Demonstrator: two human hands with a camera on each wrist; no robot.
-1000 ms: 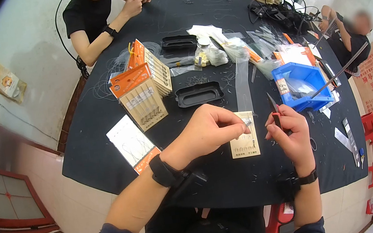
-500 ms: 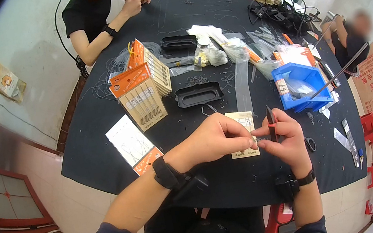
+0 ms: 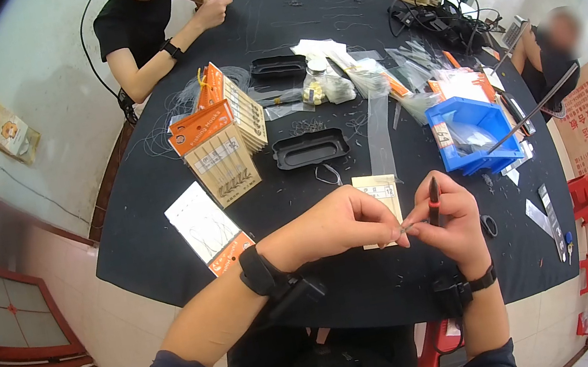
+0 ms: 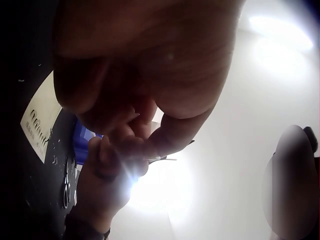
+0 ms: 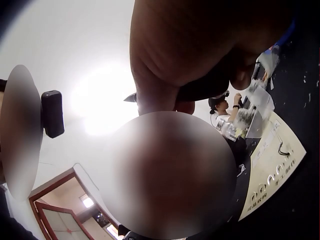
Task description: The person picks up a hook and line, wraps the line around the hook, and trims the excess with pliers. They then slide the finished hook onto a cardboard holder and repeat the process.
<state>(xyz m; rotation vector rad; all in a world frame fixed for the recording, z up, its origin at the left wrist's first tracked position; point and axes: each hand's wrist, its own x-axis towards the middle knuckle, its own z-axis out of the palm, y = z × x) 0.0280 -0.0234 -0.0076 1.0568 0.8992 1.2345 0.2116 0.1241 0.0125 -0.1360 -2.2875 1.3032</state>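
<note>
Head view: the left hand (image 3: 329, 228) and right hand (image 3: 452, 223) meet fingertip to fingertip, the thumb and index finger of each closed in a pinch on a thin, pale piece (image 3: 404, 229) — too small to identify. The right hand also grips a red-and-black pointed tool (image 3: 433, 199), which stands up between its fingers.

Behind and below the fingertips, a beige fishing-hook card (image 3: 374, 184) marked 12 lies on the black-covered table (image 3: 299, 214), partly hidden by the left hand. The left wrist view shows a row of hooks on it.

A clear plastic strip (image 3: 380, 138) runs away from the card's far edge. Scissors (image 3: 489, 226) lie just beside the right hand, on its outer side. Beyond the left hand is a black tray (image 3: 311, 157); farther left, orange-topped hook packets (image 3: 229, 165) stand propped up, with a white-and-orange card (image 3: 200, 218) lying near them. A blue bin (image 3: 461, 162) holding clear plastic sits beyond the right hand. Across the table — at its far left — is a person in a black shirt (image 3: 136, 27).
</note>
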